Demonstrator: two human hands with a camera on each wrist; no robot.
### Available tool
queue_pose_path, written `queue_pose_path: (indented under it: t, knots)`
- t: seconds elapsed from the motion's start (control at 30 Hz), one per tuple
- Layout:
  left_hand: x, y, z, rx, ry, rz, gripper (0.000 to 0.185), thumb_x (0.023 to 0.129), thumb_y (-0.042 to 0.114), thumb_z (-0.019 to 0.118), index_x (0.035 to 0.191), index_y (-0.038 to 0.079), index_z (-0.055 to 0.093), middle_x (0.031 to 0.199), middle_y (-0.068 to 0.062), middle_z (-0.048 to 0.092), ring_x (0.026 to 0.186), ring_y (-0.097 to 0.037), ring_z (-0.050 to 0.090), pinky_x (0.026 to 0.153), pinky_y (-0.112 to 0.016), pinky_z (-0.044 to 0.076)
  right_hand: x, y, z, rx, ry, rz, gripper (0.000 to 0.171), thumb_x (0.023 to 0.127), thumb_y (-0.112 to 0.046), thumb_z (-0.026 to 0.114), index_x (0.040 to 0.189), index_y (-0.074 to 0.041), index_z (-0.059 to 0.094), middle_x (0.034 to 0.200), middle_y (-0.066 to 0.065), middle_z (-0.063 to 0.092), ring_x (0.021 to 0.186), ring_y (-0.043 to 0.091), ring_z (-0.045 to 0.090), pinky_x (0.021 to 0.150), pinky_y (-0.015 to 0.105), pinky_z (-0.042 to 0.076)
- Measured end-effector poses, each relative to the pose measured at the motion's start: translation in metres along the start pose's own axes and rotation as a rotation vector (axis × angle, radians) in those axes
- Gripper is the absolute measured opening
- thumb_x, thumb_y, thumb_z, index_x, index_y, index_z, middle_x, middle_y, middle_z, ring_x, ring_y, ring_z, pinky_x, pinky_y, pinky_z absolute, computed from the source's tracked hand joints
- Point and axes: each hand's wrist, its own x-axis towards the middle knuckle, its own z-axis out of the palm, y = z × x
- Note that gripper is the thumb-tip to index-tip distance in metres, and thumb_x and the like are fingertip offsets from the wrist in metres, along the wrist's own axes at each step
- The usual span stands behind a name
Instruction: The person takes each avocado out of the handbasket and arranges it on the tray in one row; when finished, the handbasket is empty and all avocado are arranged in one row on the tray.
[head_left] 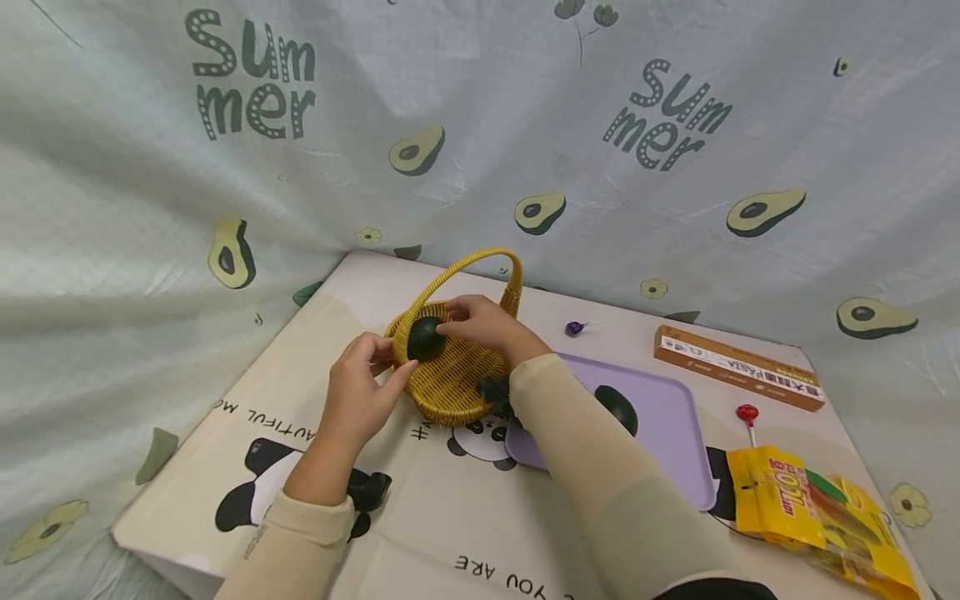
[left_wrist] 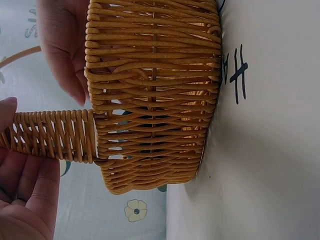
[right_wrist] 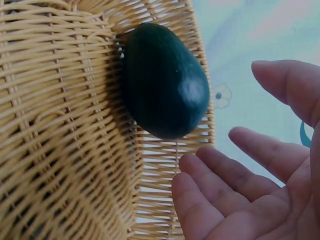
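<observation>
A yellow wicker basket with a tall arched handle stands on the table. My left hand holds the handle near its base, thumb on one side and fingers on the other, as the left wrist view shows. Inside the basket, a dark green avocado leans against the wall under that end of the handle. Over the basket is my right hand, its fingers spread and relaxed. The right wrist view shows a gap between these fingers and the avocado.
Right of the basket lies a lilac tray bearing another avocado, partly behind my right sleeve. A purple lollipop, a brown pasta box, a red lollipop and yellow snack bags lie around it. Printed cloth hangs behind.
</observation>
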Motion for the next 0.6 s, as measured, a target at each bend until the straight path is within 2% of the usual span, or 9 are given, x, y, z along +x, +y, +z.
queue_pose_path:
  t: [0.33, 0.6]
  knots:
    - [-0.002, -0.002, -0.001, 0.021, 0.002, 0.013, 0.032, 0.09, 0.014, 0.08, 0.113, 0.006, 0.059, 0.11, -0.007, 0.062, 0.107, -0.021, 0.068, 0.096, -0.038, 0.062, 0.01, 0.002, 0.016, -0.014, -0.011, -0.001, 0.058, 0.099, -0.035, 0.068, 0.15, -0.014, 0.05, 0.149, 0.014, 0.055, 0.136, 0.032, 0.054, 0.115, 0.049, 0.049]
    - [-0.001, -0.003, 0.0, 0.022, 0.01, 0.016, 0.032, 0.09, 0.015, 0.081, 0.111, 0.006, 0.06, 0.109, -0.009, 0.063, 0.106, -0.023, 0.068, 0.095, -0.04, 0.062, 0.017, -0.001, 0.025, 0.004, -0.013, -0.019, 0.06, 0.099, -0.034, 0.07, 0.151, -0.014, 0.05, 0.149, 0.014, 0.056, 0.133, 0.029, 0.057, 0.114, 0.046, 0.05]
